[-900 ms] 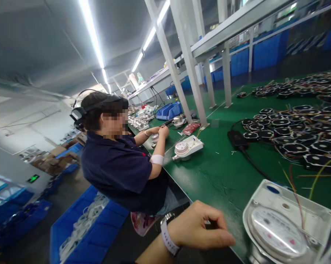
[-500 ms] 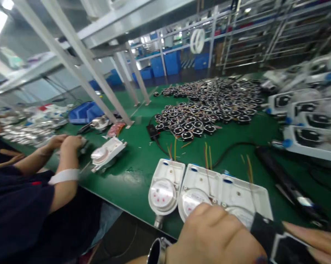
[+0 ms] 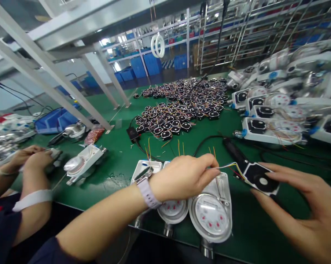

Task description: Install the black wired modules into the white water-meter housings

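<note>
Since half a second ago your hands have drawn apart: your left hand (image 3: pixel 183 176) now pinches the coloured wires (image 3: pixel 228 167) above the water meters (image 3: pixel 210 212), and your right hand (image 3: pixel 302 211), fingers spread, grips the black coil module (image 3: pixel 260 179). Bare green table (image 3: pixel 118 157) lies left; meter stacks (image 3: pixel 272 121) crowd the far right.

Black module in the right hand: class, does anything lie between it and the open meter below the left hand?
Nothing visible does. The right hand holds the module just right of the meter; only its own wires, pinched by the left hand, cross the gap.
</note>
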`<state>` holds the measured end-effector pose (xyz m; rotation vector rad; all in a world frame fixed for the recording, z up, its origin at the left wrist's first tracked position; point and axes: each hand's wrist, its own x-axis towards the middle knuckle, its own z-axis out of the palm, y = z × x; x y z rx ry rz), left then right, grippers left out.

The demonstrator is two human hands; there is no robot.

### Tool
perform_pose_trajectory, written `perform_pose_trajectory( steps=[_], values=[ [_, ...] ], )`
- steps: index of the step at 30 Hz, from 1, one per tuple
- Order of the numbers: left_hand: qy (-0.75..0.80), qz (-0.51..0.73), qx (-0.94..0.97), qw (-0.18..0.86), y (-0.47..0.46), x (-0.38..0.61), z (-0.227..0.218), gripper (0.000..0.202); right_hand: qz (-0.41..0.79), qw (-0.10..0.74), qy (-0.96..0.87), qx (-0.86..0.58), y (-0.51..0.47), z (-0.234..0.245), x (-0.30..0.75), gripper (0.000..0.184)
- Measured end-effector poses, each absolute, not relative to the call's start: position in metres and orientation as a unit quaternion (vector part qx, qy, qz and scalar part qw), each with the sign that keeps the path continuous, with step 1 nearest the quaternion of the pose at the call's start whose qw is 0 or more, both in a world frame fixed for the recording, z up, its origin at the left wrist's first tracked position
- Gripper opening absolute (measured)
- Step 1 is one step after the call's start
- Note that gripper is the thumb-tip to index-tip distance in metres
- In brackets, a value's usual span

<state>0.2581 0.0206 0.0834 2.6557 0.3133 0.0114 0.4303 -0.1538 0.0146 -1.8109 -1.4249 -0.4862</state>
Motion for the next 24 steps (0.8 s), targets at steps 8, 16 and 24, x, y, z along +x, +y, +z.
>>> perform_pose_trajectory(
  steps=[8, 16, 24],
  values=[
    [0.008, -0.12, 0.993, 0.02, 0.044, 0.312, 0.051, 0.021, -0.137, 0.321, -0.611, -0.71, -0.159, 0.003, 0.445, 0.031],
    [-0.024, -0.023, 0.999, -0.014, 0.004, 0.272, 0.075, 0.012, -0.131, 0.312, -0.625, -0.704, -0.154, 0.009, 0.445, 0.028],
    [0.051, 0.221, 0.973, 0.044, -0.036, 0.221, 0.026, 0.023, -0.059, 0.308, -0.701, -0.64, -0.131, 0.006, 0.418, 0.023]
  ],
)
